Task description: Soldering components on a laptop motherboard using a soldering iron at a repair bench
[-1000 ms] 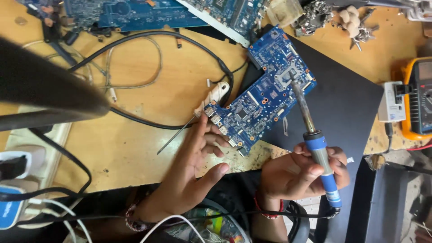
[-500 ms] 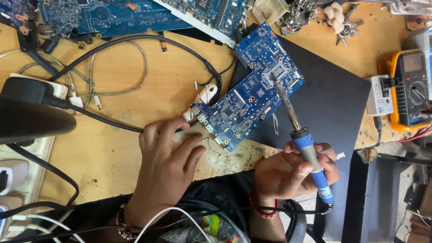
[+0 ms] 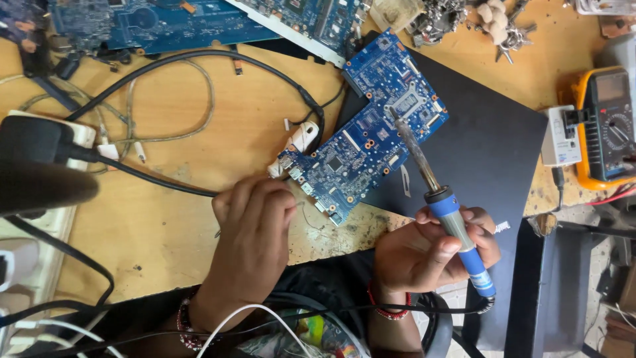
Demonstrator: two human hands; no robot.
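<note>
We gripped a blue-handled soldering iron (image 3: pixel 442 202) in a closed right hand (image 3: pixel 424 255) off the bench's near edge, its long axis slanting up and left, tip resting over the blue circuit board (image 3: pixel 371 142). Our left hand (image 3: pixel 255 229), fingers curled, pinched a thin solder wire (image 3: pixel 306 213) just beside the board's near corner, the nearer hand to that edge. The board lay half on a dark mat (image 3: pixel 490 146), half on the wooden bench (image 3: pixel 199 159). A yellow multimeter (image 3: pixel 606 129) sat at the right edge; no containers showed.
</note>
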